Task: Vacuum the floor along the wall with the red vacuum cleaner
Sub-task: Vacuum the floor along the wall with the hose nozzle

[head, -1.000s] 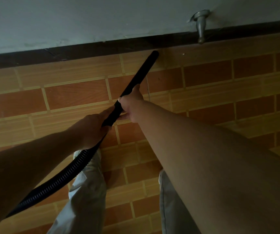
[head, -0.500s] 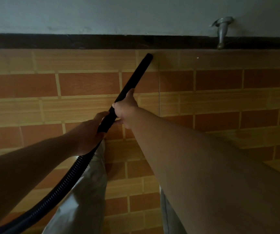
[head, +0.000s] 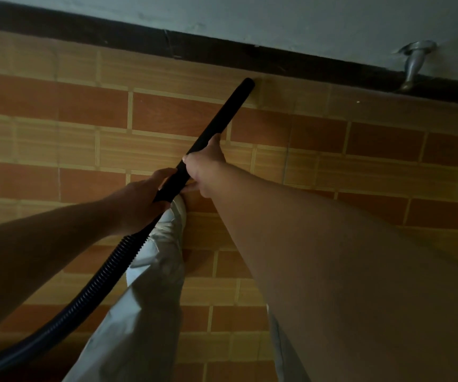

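I am looking down at a floor (head: 56, 106) tiled in a brick pattern of orange and tan; a dark skirting board (head: 84, 31) runs along its far edge, slanting down to the right, with a pale wall (head: 305, 20) above it. The black vacuum wand (head: 216, 125) slants up and to the right from the middle of my view; its tip lies just beside the skirting board, low over the tan tiles, though I cannot tell whether it touches the floor. The right hand (head: 204, 168) is wrapped round the wand about halfway along, thumb laid up along the tube; the right forearm fills the lower right of the picture. The left hand (head: 139, 199) grips the wand's lower end, just behind the right hand and nearly touching it; its fingers curl over the top of the tube. From under the left hand the ribbed hose (head: 106, 274) curves down and to the left; it leaves the frame at the lower left edge. Below the hands I see a pale trouser leg (head: 145, 299) ending in a light shoe (head: 179, 210), planted on the tiles under the wand's lower end. A metal door stop (head: 415, 64) juts from the wall at the upper right, well apart from the wand's tip.
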The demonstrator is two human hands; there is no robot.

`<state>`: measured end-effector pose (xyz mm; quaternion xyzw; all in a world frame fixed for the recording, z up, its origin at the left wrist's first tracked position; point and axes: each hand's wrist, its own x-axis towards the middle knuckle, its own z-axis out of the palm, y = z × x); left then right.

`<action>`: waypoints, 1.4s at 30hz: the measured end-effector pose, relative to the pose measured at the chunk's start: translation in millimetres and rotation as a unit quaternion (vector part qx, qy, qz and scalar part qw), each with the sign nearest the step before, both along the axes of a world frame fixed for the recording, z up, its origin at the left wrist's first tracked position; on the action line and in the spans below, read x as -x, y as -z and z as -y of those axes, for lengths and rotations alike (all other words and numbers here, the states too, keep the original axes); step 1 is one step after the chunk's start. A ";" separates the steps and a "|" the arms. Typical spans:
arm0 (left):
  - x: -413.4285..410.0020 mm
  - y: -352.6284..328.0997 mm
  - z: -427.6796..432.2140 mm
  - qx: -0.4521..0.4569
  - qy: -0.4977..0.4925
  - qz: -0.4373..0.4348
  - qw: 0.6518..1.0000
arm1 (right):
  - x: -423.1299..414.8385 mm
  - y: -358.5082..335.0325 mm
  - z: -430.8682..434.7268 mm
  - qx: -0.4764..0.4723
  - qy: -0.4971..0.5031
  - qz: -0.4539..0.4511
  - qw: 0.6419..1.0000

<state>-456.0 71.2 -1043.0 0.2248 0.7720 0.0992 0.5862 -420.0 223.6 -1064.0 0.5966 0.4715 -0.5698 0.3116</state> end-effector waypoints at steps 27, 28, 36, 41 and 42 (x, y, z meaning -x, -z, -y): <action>-60.3 16.4 -147.3 -0.007 0.140 -0.034 0.990 | -91.2 12.8 -134.7 -0.031 0.179 0.013 0.983; -61.7 16.5 -150.6 -0.008 0.142 -0.033 0.989 | -93.0 13.2 -137.9 -0.032 0.186 0.012 0.982; -80.4 22.1 -177.9 -0.012 0.136 -0.045 0.990 | -112.9 15.9 -165.6 -0.045 0.183 -0.004 0.982; -94.2 22.6 -191.8 -0.012 0.144 -0.044 0.989 | -126.8 13.5 -180.1 -0.035 0.188 -0.009 0.982; -97.1 23.2 -193.2 -0.012 0.146 -0.044 0.988 | -129.2 12.7 -181.9 -0.034 0.182 -0.007 0.983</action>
